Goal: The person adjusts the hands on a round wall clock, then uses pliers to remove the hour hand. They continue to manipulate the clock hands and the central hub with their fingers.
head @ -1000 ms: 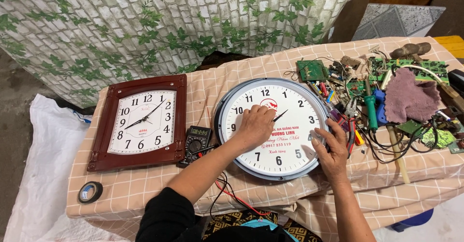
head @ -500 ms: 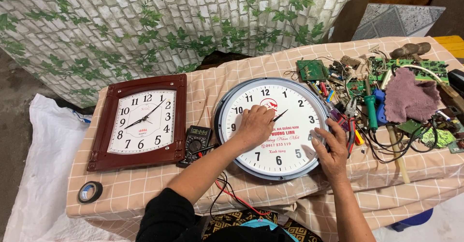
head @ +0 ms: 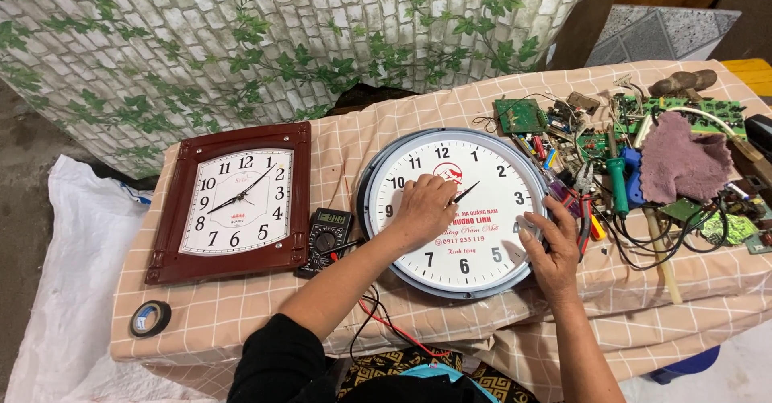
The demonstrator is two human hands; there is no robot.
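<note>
left hand (head: 425,207) flat on round glossy clock (head: 490,210) (white face), right hand (head: 549,250) at rim

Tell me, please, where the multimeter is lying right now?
In the head view the multimeter lies on the checked tablecloth, between the brown square clock and the round white clock, just beside the left hand.

Count on the surface (head: 241,310): 2 wall clocks, one round white clock (head: 454,210) and one square brown clock (head: 233,198). 1 black multimeter (head: 326,240). 1 roll of black tape (head: 150,318). 1 green soldering iron (head: 617,184). 1 pink rag (head: 683,166). Several green circuit boards (head: 520,116), exact number unclear in the clutter.
</note>
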